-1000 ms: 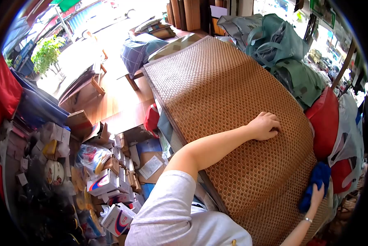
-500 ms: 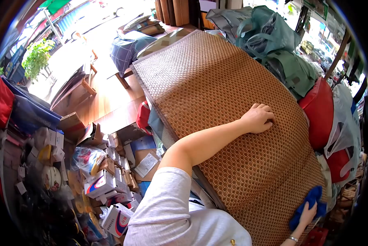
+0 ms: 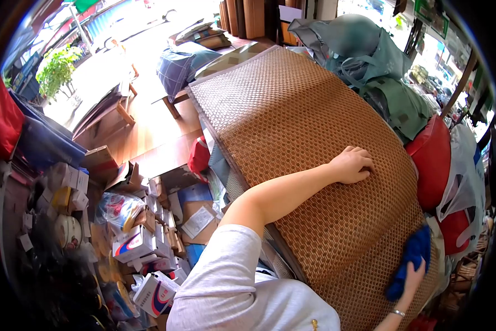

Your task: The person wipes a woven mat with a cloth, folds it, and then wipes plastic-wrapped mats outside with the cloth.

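A brown woven mat (image 3: 314, 121) with a dark edge lies spread out and curves down toward the right. My left hand (image 3: 351, 165) rests on its middle, palm down, with the fingers slightly bent and apart and nothing held. At the lower right, my right hand (image 3: 414, 277) presses a blue cloth (image 3: 416, 254) against the mat near its right edge; the fingers are partly hidden in the cloth. A bracelet circles the right wrist.
Stacked boxes (image 3: 134, 245) and plastic-wrapped goods lie at the lower left. Green bags (image 3: 394, 105) and a red bag (image 3: 433, 165) line the mat's right side. A checked blue cushion (image 3: 175, 74) sits beyond the mat's far left corner.
The right hand and blue cloth moved down and toward me along the mat, then slightly back up. My left hand stays at nearly the same place on the mat. The view shifted slightly.
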`<state>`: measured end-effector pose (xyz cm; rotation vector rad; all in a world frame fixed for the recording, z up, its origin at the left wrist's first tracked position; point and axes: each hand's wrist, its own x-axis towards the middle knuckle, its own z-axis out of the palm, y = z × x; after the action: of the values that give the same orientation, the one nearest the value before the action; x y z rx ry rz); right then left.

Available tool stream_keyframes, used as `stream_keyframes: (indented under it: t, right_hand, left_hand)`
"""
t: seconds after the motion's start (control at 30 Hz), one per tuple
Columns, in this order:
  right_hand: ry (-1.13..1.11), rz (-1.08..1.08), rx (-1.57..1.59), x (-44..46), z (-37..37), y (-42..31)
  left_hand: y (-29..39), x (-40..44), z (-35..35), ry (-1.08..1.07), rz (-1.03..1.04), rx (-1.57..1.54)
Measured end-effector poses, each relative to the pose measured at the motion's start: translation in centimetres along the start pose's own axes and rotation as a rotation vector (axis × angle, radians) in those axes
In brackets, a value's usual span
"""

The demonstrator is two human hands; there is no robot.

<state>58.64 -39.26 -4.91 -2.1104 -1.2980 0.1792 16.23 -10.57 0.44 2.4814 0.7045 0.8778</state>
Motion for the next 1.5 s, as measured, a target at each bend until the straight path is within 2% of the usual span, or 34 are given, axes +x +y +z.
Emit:
stream_keyframes:
  t: [0.07,0.1,0.13,0.2,0.27,0.3,0.37,0.43,0.5,0.6,0.63,0.73,0.8,0.87,0.97,1.03,1.07,1.2,1.23,1.3,1.4,1.43,1.5]
  right_hand:
    - [0.097,0.193,-0.135,-1.4,-4.9,9.5]
    - [0.154,0.336,-0.334,-2.9,-7.4,12.7]
    - [0.153,0.389,-0.417,-5.1,-9.5,13.2]
    - [0.296,0.57,-0.347,-8.7,-11.0,14.0]
    - [0.25,0.369,-0.273,-11.8,-12.1,16.2]
    - [0.268,0.418,-0.448,-12.4,-11.1,11.2]
    - [0.35,0.335,-0.624,-12.8,-8.6,5.2]
    - [0.311,0.228,-0.568,-12.1,-6.4,-0.6]
    - [0.267,0.113,-0.473,-11.2,-4.4,-6.3]
    - [0.146,-0.256,-0.375,-9.9,-1.6,-12.7]
    - [-0.016,-0.316,-0.314,-9.5,-0.5,-14.2]
    - [-0.163,-0.686,-0.179,-10.3,3.7,-16.9]
    - [-0.195,-0.682,-0.147,-10.0,5.0,-16.8]
    - [-0.29,-0.572,0.013,-7.7,3.8,-15.1]
    - [0.037,-0.341,-0.179,-3.8,0.2,-10.5]
    - [0.051,0.019,-0.114,-1.9,-3.9,-5.3]
    - [0.232,0.128,-0.131,-2.5,-5.1,-1.9]
    - [0.343,0.42,-0.43,-7.8,-9.7,3.8]
    - [0.287,0.451,-0.383,-9.2,-10.2,2.8]
    - [0.332,0.273,-0.522,-12.5,-8.6,1.0]
    - [0.207,0.106,-0.367,-14.7,-6.2,-6.8]
    - [0.182,-0.14,-0.361,-15.7,-3.4,-10.4]
    - [-0.023,-0.318,-0.256,-15.8,-1.0,-15.0]
  left_hand:
    - [0.0,0.0,0.2,0.008,-0.015,0.015]
    - [0.3,0.0,-0.2,-0.013,-0.032,-0.006]
    - [0.4,-0.1,-0.3,-0.021,-0.022,-0.011]
    - [0.7,0.0,-0.3,0.029,-0.033,0.035]
    - [0.5,0.3,-0.5,0.002,-0.013,-0.001]
    - [0.4,0.4,-0.2,0.058,0.045,0.057]
    - [-0.3,0.4,0.5,0.056,0.008,0.077]
    - [0.2,0.6,0.0,0.005,-0.03,0.03]
    - [0.2,0.6,0.4,0.053,-0.003,0.112]
    - [0.5,1.0,0.1,0.044,0.026,0.078]
    - [0.1,1.0,0.2,0.027,0.011,0.047]
    - [0.0,0.8,0.1,-0.03,-0.079,0.08]
    - [-0.4,0.8,0.2,-0.05,-0.095,0.054]
    - [-0.2,0.9,0.1,-0.065,-0.102,0.054]
    - [0.2,0.6,0.0,-0.076,-0.137,0.038]
    - [-0.5,0.6,0.2,-0.066,-0.153,0.02]
    - [-0.3,0.6,0.1,-0.068,-0.151,0.018]
    - [-0.2,0.6,-0.1,-0.074,-0.143,0.041]
    - [-0.4,0.6,0.0,-0.068,-0.117,0.045]
    - [-0.4,0.7,0.1,-0.062,-0.104,0.022]
    - [-0.3,0.8,0.1,-0.059,-0.083,0.034]
    - [-0.2,0.9,0.1,-0.053,-0.058,0.052]
    - [-0.3,0.9,0.1,-0.054,-0.059,0.05]
